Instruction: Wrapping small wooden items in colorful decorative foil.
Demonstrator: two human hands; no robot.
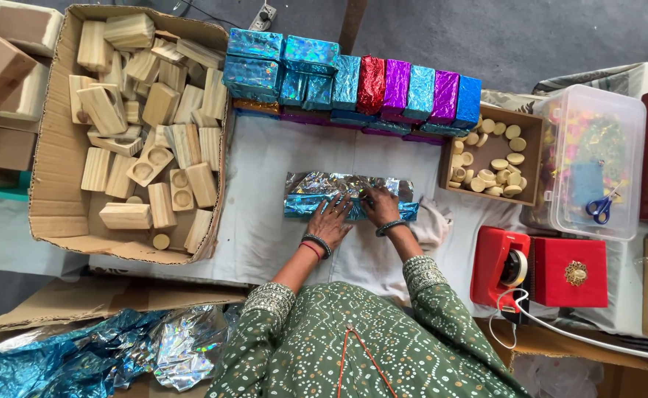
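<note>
From the head camera I am looking straight down at a white-covered table (265,169). I am seeing both hands pressing flat on a long block half wrapped in shiny silver-and-blue foil (349,195), which is lying crosswise at the middle of the table, just near of the row of wrapped blocks. The left hand (331,217) is resting open, fingers spread, on the foil's left half; it is pressing down rather than gripping anything. The right hand (380,206) is sitting just beside it on the right half, fingers curled onto the foil's top; I cannot tell whether it is pinching a fold.

Along the far edge, wrapped blocks in blue, red and purple foil (372,88) are standing side by side. At the far left a cardboard box (47,184) is holding bare wooden blocks (143,110). To the right a small wooden tray of pale discs (492,155) is sitting beside a clear plastic tub (596,162) with blue scissors (601,209) inside. Nearer on the right, a red tape dispenser (502,267) is standing next to a red box (571,273). Crumpled foil sheets (103,354) are lying at the near left.
</note>
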